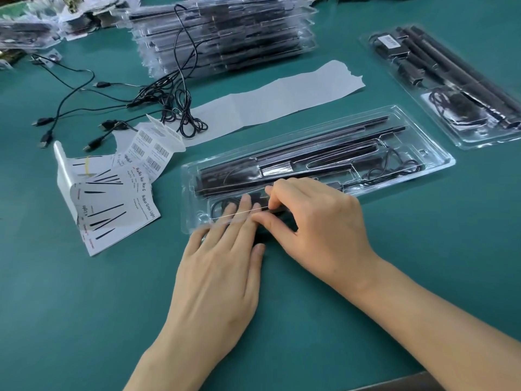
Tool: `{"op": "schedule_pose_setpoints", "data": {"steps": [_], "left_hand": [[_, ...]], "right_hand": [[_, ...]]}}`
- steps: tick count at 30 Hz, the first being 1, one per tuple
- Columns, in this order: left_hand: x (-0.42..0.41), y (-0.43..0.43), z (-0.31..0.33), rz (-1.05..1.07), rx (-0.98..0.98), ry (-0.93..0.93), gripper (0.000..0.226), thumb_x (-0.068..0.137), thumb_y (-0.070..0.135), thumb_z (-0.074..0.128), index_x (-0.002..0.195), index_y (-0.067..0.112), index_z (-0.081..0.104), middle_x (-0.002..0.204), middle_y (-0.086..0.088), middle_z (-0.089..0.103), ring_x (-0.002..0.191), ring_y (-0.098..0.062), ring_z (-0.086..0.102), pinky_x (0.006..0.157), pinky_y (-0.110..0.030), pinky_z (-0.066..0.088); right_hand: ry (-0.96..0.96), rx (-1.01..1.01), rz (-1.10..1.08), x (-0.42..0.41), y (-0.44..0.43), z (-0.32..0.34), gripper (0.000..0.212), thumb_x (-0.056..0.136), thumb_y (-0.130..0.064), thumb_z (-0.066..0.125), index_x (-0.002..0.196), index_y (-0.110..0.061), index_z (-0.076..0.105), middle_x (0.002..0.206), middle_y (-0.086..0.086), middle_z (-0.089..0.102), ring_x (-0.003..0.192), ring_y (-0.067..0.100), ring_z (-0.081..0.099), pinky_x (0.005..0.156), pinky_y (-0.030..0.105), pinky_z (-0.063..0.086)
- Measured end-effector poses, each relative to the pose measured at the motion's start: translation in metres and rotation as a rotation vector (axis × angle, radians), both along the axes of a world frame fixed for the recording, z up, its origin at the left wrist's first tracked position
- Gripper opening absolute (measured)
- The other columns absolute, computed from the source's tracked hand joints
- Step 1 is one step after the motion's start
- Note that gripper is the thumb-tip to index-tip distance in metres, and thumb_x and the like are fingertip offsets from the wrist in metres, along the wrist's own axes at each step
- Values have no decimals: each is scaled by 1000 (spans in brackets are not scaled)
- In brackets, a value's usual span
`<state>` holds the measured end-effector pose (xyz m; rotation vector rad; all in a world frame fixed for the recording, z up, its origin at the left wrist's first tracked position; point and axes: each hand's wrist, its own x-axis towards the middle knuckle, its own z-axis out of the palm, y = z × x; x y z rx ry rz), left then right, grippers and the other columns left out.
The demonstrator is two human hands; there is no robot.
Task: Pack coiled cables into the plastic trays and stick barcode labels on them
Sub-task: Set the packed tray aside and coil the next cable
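Tray (423,153): lay mid-table, holding black rods (282,162).
Coiled cable (218,206): sat in the near-left compartment.
Left hand (222,266): flat, fingers straight, pressing that compartment.
Right hand (318,218): pinched the near tray edge.
Barcode labels (153,148): lay to the left.

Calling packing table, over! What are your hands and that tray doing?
Left hand flat, pressing on plastic tray, near corner. Right hand pinching its near rim. Coiled cable in near compartment. Barcode labels, loose USB cables lie left, apart.
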<state>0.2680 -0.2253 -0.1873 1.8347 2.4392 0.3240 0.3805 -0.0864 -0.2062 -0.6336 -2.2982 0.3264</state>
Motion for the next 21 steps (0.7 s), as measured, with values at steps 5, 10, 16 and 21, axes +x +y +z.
{"op": "schedule_pose_setpoints", "data": {"steps": [5,10,16,21], "left_hand": [[-25,-17,-1,-84,142,-151,41,104,21,44,142,17,60,151,7,54,146,-1,39,119,-20,30],[-23,-20,-7,-111,193,34,42,101,18,54,142,13,61,148,2,58,146,-16,45,119,-37,38],[-5,-30,-13,106,224,27,48,99,31,55,143,14,60,150,-3,56,142,-20,50,117,-36,36],[-2,-23,-9,161,159,10,47,98,30,54,141,13,59,149,-6,56,137,-27,50,112,-42,39]], "right_hand": [[-31,27,-19,-1,0,0,29,94,-46,69,83,-20,62,77,-8,65,75,15,63,51,37,48],[-23,1,-18,0,0,0,29,94,-45,68,84,-19,63,79,-7,68,79,18,68,54,38,51],[-37,-17,-1,0,0,-1,30,95,-46,67,85,-19,62,82,-6,70,83,18,70,55,38,52],[-38,-7,-1,1,-1,0,30,96,-46,65,84,-19,61,81,-7,69,81,17,69,54,38,51]]}}
